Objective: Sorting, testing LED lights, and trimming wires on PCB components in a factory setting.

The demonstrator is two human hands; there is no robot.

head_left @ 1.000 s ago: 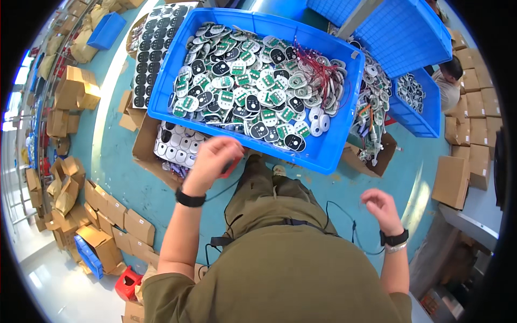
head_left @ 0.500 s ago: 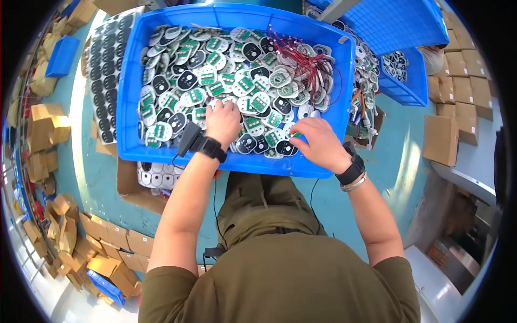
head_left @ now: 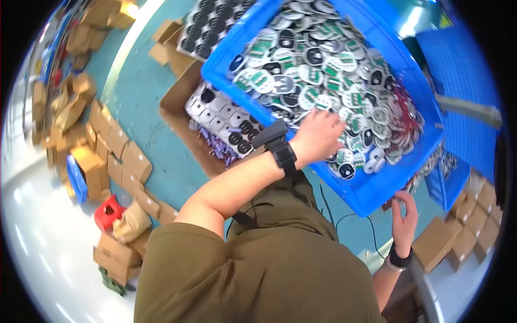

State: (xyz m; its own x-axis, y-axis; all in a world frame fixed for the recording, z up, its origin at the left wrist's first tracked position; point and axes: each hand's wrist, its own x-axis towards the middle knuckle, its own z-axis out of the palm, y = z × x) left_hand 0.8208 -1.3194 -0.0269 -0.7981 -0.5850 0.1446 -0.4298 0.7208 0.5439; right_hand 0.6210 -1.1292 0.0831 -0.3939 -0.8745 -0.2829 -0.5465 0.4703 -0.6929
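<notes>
A blue plastic tub [head_left: 344,189] is heaped with rounded white plastic pieces [head_left: 309,97], many bearing green circuit boards and some with black faces. My left hand [head_left: 320,135] reaches over the tub's near wall, palm down on the heap. Its fingers are spread among the pieces, gripping nothing that I can see. Beyond the near right corner, outside the tub, my right hand [head_left: 405,219] has bent fingers, with a gap showing between thumb and forefinger. No piece shows in it. Thin red wires [head_left: 405,107] lie on the pieces at the tub's right side. Each wrist wears a black band.
Under the tub's left side, a cardboard box [head_left: 180,116] holds white moulded trays [head_left: 207,112] and small purple parts [head_left: 218,148]. A tray of black pieces [head_left: 207,24] lies beyond it. Blue bins [head_left: 449,180] stand right; cardboard cartons [head_left: 444,242] are stacked on both sides.
The whole view has turned, so the tub now sits tilted at upper right. My right hand has left the heap and moved outside the tub's right corner. My left hand stays on the pieces.
</notes>
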